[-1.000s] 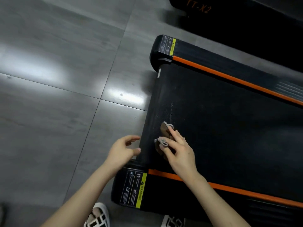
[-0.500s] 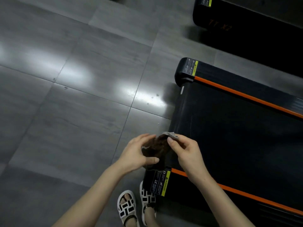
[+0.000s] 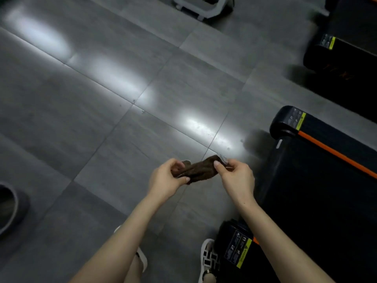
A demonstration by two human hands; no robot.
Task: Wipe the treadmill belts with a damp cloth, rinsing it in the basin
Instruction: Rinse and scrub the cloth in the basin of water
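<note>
- On my screen both hands are over the grey tiled floor [image 3: 102, 139]. The brown cloth [image 3: 196, 170] hangs in the air between them, twisted into a short roll.
- The left hand [image 3: 165, 179] grips the left end of the cloth, with the fingers curled over it and the thumb under it.
- The right hand [image 3: 237, 176] pinches the right end between thumb and fingers. A small pale edge of the cloth sticks out there, on the far side.
- The treadmill [image 3: 283, 121] lies to the right of the hands. I see its black belt [image 3: 306, 190] and an orange stripe [image 3: 334, 153] along the far rail. The cloth does not touch it.
- One second ago the right hand alone pressed the cloth on the left end of the belt, and the left hand was open just beside the edge.
- Half a second ago both hands held the cloth bunched over that edge. Now it is pulled out longer and is left of the belt.
- The view has turned to the left, so the treadmill fills less of the picture and a second treadmill [image 3: 346, 58] shows far right.
- Two things have come in: a pale grey object [image 3: 204, 7] at the far edge and a dark round rim [image 3: 8, 203] at the left edge. Both are cut off, and I cannot tell what they are.
- A sandal [image 3: 210, 260] stands just beside the near corner of the treadmill, next to its warning label [image 3: 238, 250].
</note>
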